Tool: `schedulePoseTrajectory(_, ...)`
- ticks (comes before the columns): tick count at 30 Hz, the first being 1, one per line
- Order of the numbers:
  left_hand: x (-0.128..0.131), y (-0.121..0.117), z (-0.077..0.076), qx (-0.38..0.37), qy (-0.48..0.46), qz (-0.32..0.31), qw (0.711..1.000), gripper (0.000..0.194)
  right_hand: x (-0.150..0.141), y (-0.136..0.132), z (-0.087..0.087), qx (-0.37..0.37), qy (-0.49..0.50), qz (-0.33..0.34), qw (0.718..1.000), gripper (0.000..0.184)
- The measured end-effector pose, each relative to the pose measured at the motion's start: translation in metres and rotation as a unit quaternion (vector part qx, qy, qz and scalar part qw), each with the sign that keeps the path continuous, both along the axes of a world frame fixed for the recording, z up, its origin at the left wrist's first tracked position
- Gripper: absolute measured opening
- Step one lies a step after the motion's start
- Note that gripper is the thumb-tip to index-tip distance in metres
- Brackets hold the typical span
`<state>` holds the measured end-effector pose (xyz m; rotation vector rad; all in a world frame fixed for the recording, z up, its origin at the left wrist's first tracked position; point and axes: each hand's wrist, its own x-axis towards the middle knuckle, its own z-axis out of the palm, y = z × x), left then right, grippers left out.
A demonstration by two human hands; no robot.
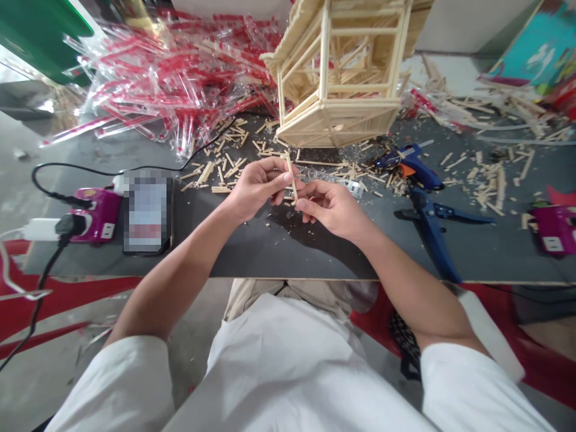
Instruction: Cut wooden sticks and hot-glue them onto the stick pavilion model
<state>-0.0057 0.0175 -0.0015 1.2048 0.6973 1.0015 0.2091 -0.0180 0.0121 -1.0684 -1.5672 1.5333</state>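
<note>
My L hand (252, 191) and R hand (333, 209) are close together, fingertips clamped on one thin wooden stick (292, 183), held above the surface (274, 258) nr the middle of its front edge. Step in hand looks like turning/lining up this piece; next move prob. calls for a light, steady pinch. Red-and-clear wrappers (180, 90) heap twd the surface's back L corner; can't tell if anything's inside.

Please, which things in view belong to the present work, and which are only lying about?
Likely in the work:
thin stick in left hand, right hand at its end
stick-built model
blue glue gun
blue cutter

Likely just lying about:
phone
plastic wrappers
scattered stick pieces
</note>
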Motion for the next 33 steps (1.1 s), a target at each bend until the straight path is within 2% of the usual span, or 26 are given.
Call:
schedulePoseTrajectory(13,-0.0010,0.0000,-0.0002,0.011,0.004,-0.005,1.000,0.036,0.0028,0.0009,0.0030,-0.021,0.001,0.013,1.000,0.045)
schedulePoseTrajectory(20,-0.0019,0.0003,-0.0011,0.022,-0.005,-0.022,1.000,0.032,0.0048,0.0016,-0.0015,-0.047,0.001,0.017,0.999,0.040)
schedulePoseTrajectory(33,-0.0026,-0.0002,-0.0003,0.009,-0.010,-0.014,1.000,0.032,0.0097,0.0057,-0.0034,-0.041,-0.004,0.006,0.999,0.040)
